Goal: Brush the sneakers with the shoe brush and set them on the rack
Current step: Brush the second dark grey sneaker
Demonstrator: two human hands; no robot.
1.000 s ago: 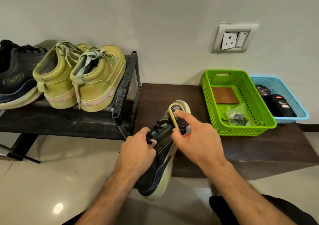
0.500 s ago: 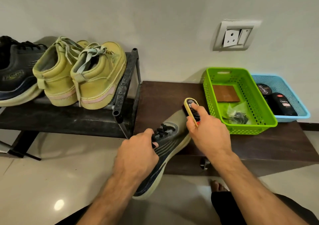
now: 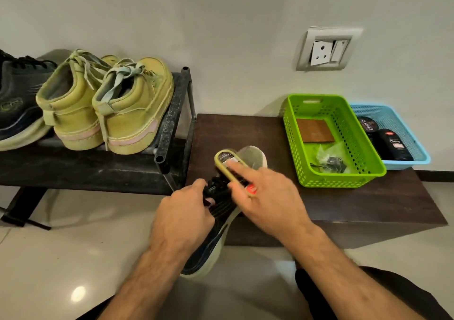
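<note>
Brushing a dark sneaker held over the edge of the brown surface.

The left hand point(image 3: 183, 217) grips the dark navy sneaker with the cream sole point(image 3: 208, 256) at its laced middle, toe pointing away and up, heel hanging low over the glossy tiled floor point(image 3: 61, 253). The right hand point(image 3: 267, 201) clasps the small yellow-edged shoe brush point(image 3: 227, 163), forefinger stretched along its back, pressing it on the sneaker's front part. The dark brown wooden surface point(image 3: 245, 133) carries a lime-green perforated plastic basket point(image 3: 368, 162) and, touching it, a light-blue plastic basket point(image 3: 415, 152) with 2 black containers. To the left, the black metal rack point(image 3: 169, 123) bears 2 olive-yellow high-top shoes point(image 3: 132, 118) and 1 dark sneaker point(image 3: 17, 108).
</note>
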